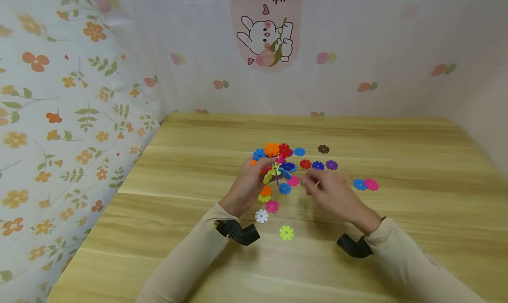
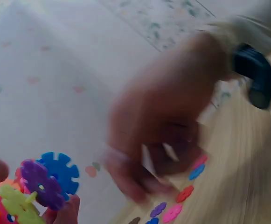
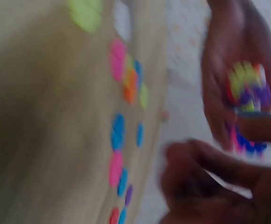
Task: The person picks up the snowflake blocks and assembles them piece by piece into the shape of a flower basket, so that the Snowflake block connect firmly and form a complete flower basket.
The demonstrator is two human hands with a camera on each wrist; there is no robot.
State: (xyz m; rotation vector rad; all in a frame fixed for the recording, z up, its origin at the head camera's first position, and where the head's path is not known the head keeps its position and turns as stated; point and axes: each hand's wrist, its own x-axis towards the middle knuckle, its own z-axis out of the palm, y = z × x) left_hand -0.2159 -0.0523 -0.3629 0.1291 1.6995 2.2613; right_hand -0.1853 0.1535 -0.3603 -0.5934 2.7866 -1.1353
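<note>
Discs [image 1: 286, 233] on table [image 1: 416, 192], cloth [image 1: 357, 38] behind

A cluster [image 2: 35, 179] of notched discs, yellow-green, purple, blue and orange among them, is slotted together at angles in the left grip [image 1: 247, 183]. Loose discs [image 1: 286, 233] of the same kind lie flat on the surface [image 1: 166, 197], some overlapping.
</note>
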